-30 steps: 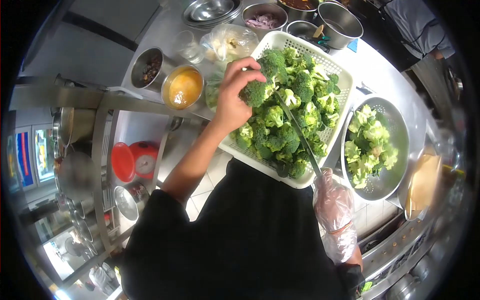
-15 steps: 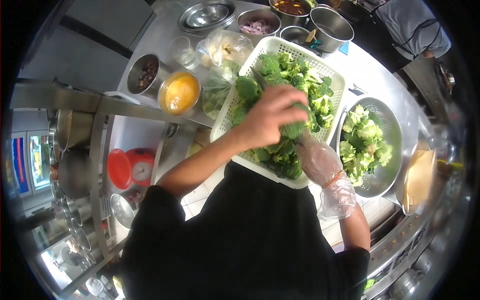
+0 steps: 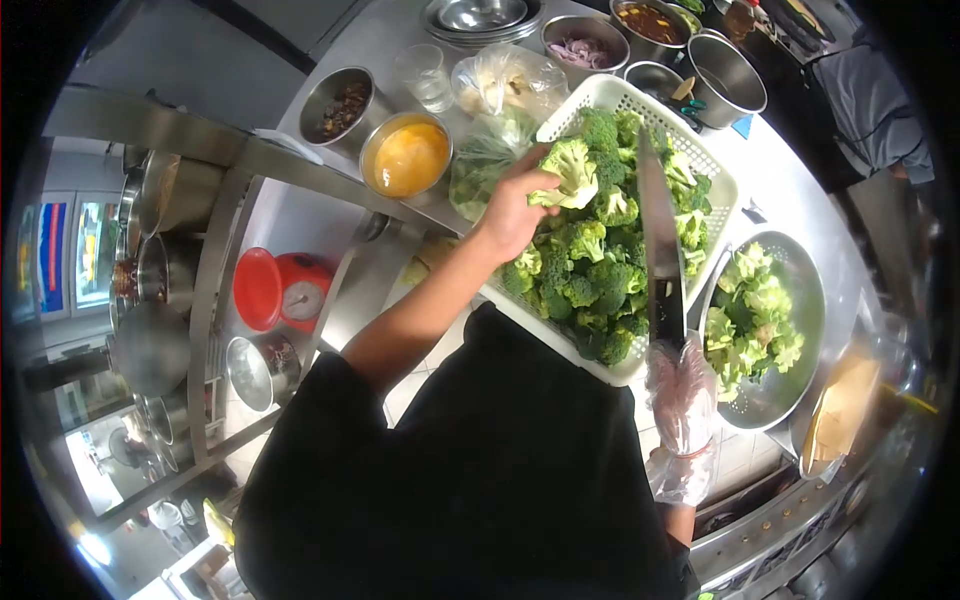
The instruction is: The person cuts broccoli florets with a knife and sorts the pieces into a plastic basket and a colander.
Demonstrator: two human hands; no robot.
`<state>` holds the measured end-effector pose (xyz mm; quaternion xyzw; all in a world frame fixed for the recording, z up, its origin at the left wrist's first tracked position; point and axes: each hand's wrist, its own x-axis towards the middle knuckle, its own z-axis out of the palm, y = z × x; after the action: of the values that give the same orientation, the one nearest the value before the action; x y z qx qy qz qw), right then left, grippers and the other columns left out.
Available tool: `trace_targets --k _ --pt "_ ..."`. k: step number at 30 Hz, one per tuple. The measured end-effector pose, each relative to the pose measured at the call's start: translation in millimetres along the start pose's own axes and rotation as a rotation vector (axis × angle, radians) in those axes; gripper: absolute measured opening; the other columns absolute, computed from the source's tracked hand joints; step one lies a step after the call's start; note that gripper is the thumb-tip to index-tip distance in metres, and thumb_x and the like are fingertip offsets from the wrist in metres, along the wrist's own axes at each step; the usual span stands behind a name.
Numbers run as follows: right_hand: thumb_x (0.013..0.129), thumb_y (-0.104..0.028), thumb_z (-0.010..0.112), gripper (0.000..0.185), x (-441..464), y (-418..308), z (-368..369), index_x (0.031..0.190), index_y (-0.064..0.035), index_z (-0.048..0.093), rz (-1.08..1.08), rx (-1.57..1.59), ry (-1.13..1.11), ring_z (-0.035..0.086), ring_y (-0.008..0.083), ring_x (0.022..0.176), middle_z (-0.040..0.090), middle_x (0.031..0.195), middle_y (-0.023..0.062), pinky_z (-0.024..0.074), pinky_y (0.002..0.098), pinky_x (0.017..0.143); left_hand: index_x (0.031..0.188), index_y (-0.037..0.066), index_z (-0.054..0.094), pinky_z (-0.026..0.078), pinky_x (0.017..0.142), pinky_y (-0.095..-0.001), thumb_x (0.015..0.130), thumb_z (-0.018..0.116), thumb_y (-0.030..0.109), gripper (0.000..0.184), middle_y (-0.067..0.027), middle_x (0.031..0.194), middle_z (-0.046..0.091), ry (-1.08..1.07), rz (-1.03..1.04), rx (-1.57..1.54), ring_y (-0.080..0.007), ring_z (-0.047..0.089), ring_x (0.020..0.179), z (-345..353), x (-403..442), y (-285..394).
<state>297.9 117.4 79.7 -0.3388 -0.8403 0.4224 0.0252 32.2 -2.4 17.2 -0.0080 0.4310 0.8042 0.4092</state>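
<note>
My left hand point(image 3: 515, 208) is closed around a broccoli head point(image 3: 568, 172), its pale cut stem side facing up, over the left part of a cream perforated basket point(image 3: 725, 205). Many broccoli florets point(image 3: 590, 285) fill the basket. In a clear plastic glove with a band at the wrist, my right hand point(image 3: 683, 395) grips the handle of a large knife point(image 3: 658, 220). The blade points away from me above the basket's right side, apart from the held broccoli. Right of the basket, a metal colander point(image 3: 805, 350) holds pale green pieces point(image 3: 755, 310).
Left of the basket are plastic bags point(image 3: 510, 85), a glass point(image 3: 428, 80), a bowl of yellow liquid point(image 3: 408, 160) and a bowl of dark pieces point(image 3: 340, 108). Several metal pots point(image 3: 725, 80) stand behind it. Another person's grey sleeve point(image 3: 865, 95) shows at the upper right.
My left hand has moved back to the left, and its broccoli now shows the stem side. My right hand has drawn away to the right, the blade swinging upright in view.
</note>
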Motion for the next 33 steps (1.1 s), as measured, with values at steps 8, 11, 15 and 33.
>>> trace_targets --k 8,11,15,33 --pt "0.088 -0.005 0.06 0.015 -19 -1 3 0.102 0.0004 0.061 -0.298 -0.374 0.003 0.058 0.038 0.052 0.056 0.058 0.0181 0.0432 0.0471 0.049 0.108 0.004 0.05 0.043 0.074 -0.0284 0.071 0.066 0.009 0.041 -0.0067 0.093 0.052 0.12 0.42 0.69 -0.015 0.052 0.085 7 18 1" --pt "0.089 -0.005 0.058 0.015 -20 5 5 0.102 0.0014 0.06 -0.29 -0.389 -0.017 0.059 0.0375 0.053 0.056 0.059 0.0181 0.044 0.0476 0.05 0.108 0.005 0.05 0.044 0.077 -0.0326 0.069 0.067 0.009 0.043 -0.0099 0.095 0.051 0.142 0.481 0.888 -0.0206 0.052 0.088 6 17 0" --pt "0.089 -0.004 0.057 0.018 -18 5 4 0.106 0.0017 0.059 -0.344 -0.466 -0.02 0.059 0.0376 0.053 0.057 0.059 0.0179 0.0437 0.0482 0.05 0.11 0.006 0.053 0.044 0.07 -0.0274 0.069 0.067 0.007 0.044 -0.0055 0.097 0.056 0.198 0.582 1.06 -0.0129 0.052 0.079 5 18 -4" --pt "0.088 -0.016 0.056 0.043 38 -27 25 0.124 0.007 0.047 -0.144 -0.266 -0.259 0.062 0.041 0.069 0.062 0.073 0.0229 0.0494 0.0498 0.063 0.101 0.007 0.054 0.044 0.086 -0.044 0.059 0.067 -0.001 0.045 -0.0163 0.108 0.042 -0.004 0.891 1.561 -0.0373 0.049 0.104 36 12 27"
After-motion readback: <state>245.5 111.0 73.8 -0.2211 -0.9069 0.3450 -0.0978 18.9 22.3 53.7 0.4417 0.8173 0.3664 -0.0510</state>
